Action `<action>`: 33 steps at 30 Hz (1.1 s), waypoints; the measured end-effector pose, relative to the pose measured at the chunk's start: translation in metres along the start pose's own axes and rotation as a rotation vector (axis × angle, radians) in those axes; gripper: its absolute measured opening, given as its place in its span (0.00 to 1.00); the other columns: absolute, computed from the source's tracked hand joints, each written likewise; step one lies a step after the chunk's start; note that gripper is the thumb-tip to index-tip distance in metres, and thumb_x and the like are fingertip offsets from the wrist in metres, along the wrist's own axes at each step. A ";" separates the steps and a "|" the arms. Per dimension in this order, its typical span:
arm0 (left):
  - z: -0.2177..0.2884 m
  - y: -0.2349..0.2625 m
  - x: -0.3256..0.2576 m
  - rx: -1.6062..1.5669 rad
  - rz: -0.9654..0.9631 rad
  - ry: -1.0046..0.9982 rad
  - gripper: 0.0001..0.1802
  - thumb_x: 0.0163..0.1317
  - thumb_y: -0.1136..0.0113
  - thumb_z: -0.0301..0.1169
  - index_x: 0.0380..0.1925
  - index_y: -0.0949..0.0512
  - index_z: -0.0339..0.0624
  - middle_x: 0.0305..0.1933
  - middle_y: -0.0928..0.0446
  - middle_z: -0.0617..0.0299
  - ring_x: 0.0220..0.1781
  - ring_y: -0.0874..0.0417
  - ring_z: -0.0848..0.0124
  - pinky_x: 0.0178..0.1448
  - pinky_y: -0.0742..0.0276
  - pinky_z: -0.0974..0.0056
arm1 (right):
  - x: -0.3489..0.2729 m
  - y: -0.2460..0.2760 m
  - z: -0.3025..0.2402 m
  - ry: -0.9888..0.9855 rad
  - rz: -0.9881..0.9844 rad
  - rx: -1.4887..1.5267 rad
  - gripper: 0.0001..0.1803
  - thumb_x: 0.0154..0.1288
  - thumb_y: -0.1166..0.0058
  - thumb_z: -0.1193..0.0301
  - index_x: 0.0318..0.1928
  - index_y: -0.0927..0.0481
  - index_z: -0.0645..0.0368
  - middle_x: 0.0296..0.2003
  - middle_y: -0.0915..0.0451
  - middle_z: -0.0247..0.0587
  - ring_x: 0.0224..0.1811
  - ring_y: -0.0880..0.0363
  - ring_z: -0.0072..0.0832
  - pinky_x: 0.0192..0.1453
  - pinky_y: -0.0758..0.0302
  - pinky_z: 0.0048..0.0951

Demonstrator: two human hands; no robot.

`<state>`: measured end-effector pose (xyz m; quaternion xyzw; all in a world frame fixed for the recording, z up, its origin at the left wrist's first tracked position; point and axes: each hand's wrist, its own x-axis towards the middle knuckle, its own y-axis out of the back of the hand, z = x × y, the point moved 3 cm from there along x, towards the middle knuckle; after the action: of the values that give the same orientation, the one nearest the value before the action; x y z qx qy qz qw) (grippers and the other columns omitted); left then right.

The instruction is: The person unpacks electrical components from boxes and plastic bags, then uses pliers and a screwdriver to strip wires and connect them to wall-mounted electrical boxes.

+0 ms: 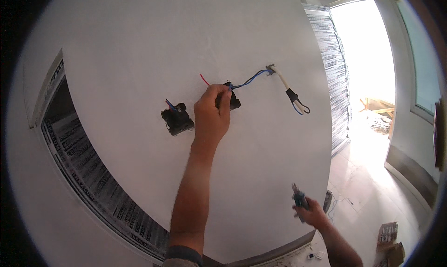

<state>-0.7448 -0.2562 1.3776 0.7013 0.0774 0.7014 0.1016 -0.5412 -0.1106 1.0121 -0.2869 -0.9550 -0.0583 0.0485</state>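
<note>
The left hand (pixel 212 112) is raised to the white plastered wall (pixel 139 43), its fingers (pixel 222 95) clenched on a small black electrical fitting (pixel 233 101) fed by thin blue and red wires (pixel 249 79). Hold the fitting square to the wall without straining the wires. The right hand (pixel 311 214) hangs low, grasping a blue-handled hand tool (pixel 299 199); keep its tip clear of the wiring.
</note>
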 end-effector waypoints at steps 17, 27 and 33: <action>0.006 0.004 0.003 -0.144 0.047 -0.011 0.05 0.66 0.36 0.25 0.36 0.20 0.33 0.31 0.16 0.49 0.32 0.12 0.57 0.38 0.19 0.57 | 0.059 -0.039 -0.312 0.626 0.428 -0.644 0.19 0.72 0.45 0.67 0.61 0.23 0.59 0.33 0.16 0.50 0.33 0.16 0.42 0.47 0.22 0.41; 0.001 0.006 0.003 -0.078 -0.009 -0.005 0.06 0.69 0.36 0.26 0.40 0.17 0.34 0.35 0.13 0.50 0.35 0.10 0.63 0.40 0.15 0.60 | 0.058 -0.056 -0.327 0.623 0.590 -0.912 0.17 0.72 0.44 0.67 0.58 0.23 0.53 0.33 0.14 0.49 0.37 0.13 0.47 0.48 0.20 0.46; 0.003 0.007 0.003 -0.046 -0.019 -0.021 0.07 0.68 0.37 0.25 0.41 0.17 0.33 0.36 0.14 0.48 0.36 0.10 0.62 0.41 0.15 0.60 | 0.055 -0.056 -0.335 0.574 0.580 -0.967 0.16 0.72 0.45 0.67 0.58 0.23 0.53 0.35 0.14 0.50 0.41 0.13 0.51 0.51 0.19 0.49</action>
<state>-0.7425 -0.2622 1.3823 0.7053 0.0668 0.6946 0.1249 -0.5982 -0.1731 1.3452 -0.4965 -0.6530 -0.5424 0.1813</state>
